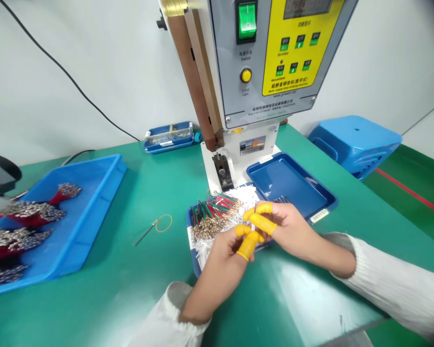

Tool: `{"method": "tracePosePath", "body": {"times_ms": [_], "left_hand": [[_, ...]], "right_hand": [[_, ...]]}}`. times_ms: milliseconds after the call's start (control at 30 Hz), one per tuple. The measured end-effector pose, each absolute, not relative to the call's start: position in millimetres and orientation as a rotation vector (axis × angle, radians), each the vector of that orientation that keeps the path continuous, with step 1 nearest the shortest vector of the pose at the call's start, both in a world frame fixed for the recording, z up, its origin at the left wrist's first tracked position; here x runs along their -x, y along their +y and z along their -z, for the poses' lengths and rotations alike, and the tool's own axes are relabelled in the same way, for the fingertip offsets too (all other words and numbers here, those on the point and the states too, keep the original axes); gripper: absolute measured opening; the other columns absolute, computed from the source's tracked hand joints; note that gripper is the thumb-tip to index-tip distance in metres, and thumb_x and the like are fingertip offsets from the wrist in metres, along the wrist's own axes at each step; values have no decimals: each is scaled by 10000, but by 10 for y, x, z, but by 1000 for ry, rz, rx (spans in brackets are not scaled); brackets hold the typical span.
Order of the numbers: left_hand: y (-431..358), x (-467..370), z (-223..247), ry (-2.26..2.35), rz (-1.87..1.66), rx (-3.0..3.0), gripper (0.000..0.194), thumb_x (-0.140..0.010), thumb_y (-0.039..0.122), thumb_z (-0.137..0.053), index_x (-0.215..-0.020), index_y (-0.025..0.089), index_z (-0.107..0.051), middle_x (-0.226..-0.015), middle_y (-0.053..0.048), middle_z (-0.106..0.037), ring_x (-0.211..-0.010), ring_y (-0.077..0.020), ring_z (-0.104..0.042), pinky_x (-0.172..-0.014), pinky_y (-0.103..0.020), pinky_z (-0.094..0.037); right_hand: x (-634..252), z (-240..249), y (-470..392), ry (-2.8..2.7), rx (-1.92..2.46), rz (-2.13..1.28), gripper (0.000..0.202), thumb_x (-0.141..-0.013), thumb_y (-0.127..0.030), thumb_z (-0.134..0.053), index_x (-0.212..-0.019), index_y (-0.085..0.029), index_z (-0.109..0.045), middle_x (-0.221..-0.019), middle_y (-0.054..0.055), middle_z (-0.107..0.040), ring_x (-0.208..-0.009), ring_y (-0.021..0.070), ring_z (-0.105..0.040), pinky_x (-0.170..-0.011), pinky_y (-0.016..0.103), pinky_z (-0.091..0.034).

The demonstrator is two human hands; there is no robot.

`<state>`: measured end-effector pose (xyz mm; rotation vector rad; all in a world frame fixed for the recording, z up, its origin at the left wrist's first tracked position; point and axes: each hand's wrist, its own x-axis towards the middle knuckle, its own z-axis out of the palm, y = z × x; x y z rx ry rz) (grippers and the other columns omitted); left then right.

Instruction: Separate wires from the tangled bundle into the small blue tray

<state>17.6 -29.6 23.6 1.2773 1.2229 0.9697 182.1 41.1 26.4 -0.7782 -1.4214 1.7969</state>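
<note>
My left hand [226, 262] and my right hand [287, 226] meet above the near edge of a blue parts tray [188, 226]. Yellow finger cots cover several fingertips on both. Each hand is closed in a pinch on a small white tube [253, 226], mostly hidden by the fingers. Beneath them, the tray holds short red, green and black wires [220, 207] with brass-coloured ends, and many loose white tubes [248, 195]. Just behind it stands a crimping machine [222, 173], its tooling facing me.
Right of the machine lies a second blue tray [292, 180], with a few wires at its near edge. A large blue bin [94, 212] of bundled wires stands left. One wire [144, 233] and a rubber band [164, 222] lie on the green table. A blue stool [358, 137] is beyond.
</note>
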Motion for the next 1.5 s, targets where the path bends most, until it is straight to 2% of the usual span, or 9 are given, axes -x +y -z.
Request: {"method": "tracePosePath", "body": {"times_ms": [267,467,800,1100,1267,1500], "left_hand": [[-311,-168,-243,1242,-966,-1259,287,-932,264,-570,-658,175,-562,-602,30,-526,-571,-112,-429,-562,-243,-305],[-309,-137,-206,1175,-1021,-1280,166,-771,82,-486,-659,177,-562,-628,25,-535,-599,-118,-446,-580,-248,-316],[-308,-138,-192,1180,-1026,-1283,186,-814,93,-493,-661,177,-556,-618,29,-510,-587,-115,-428,-580,-250,-313],[-293,-115,-167,1179,-1029,-1281,277,-910,232,-530,-639,180,-551,-560,29,-465,-556,-119,-411,-585,-257,-323],[-301,-116,-170,1174,-1039,-1276,227,-861,202,-522,-637,182,-553,-555,30,-459,-548,-117,-405,-584,-255,-322],[-302,-103,-130,1172,-1040,-1281,238,-882,194,-513,-648,180,-552,-566,29,-472,-540,-111,-397,-579,-253,-319]], "right_hand": [[-1820,-264,405,-1434,766,-1795,232,-865,-363,-783,-838,-148,-698,-737,-13,-610,-584,73,-519,-540,201,-435],[-1823,-260,401,-1433,760,-1812,240,-864,-382,-785,-824,-164,-691,-750,-11,-603,-598,86,-526,-555,225,-449],[-1822,-235,406,-1463,710,-1783,216,-895,-360,-754,-827,-168,-680,-784,-14,-578,-602,77,-513,-546,218,-429],[-1814,-205,407,-1469,709,-1774,173,-885,-341,-765,-886,-177,-709,-860,7,-607,-605,74,-502,-512,207,-415],[-1809,-202,410,-1497,727,-1770,179,-870,-345,-775,-885,-178,-712,-870,13,-614,-617,81,-503,-510,209,-414],[-1812,-210,409,-1507,748,-1745,207,-868,-369,-776,-881,-173,-710,-855,16,-614,-645,97,-524,-526,224,-422]]}}
